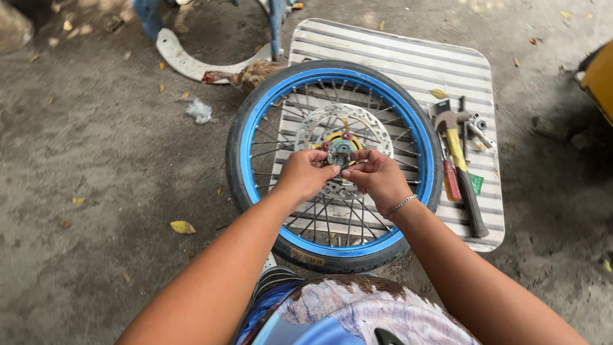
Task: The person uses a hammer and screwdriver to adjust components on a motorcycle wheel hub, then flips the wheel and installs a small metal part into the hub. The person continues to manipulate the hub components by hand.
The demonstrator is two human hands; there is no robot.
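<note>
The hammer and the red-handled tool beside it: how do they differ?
The hammer is longer, with a yellow-and-black handle and a metal head; the red-handled tool is shorter and slimmer. The hammer lies on the outer side, the red-handled tool nearer the wheel. Both lie untouched on the striped board, angled alike, away from both hands.

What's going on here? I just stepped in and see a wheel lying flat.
A person is working with both hands at the hub of a blue-rimmed spoked wheel that lies flat on a striped board on the dirt ground. The left hand and right hand pinch something small at the hub, just over the brake disc. A hammer and other tools lie on the board beside the wheel.
</note>
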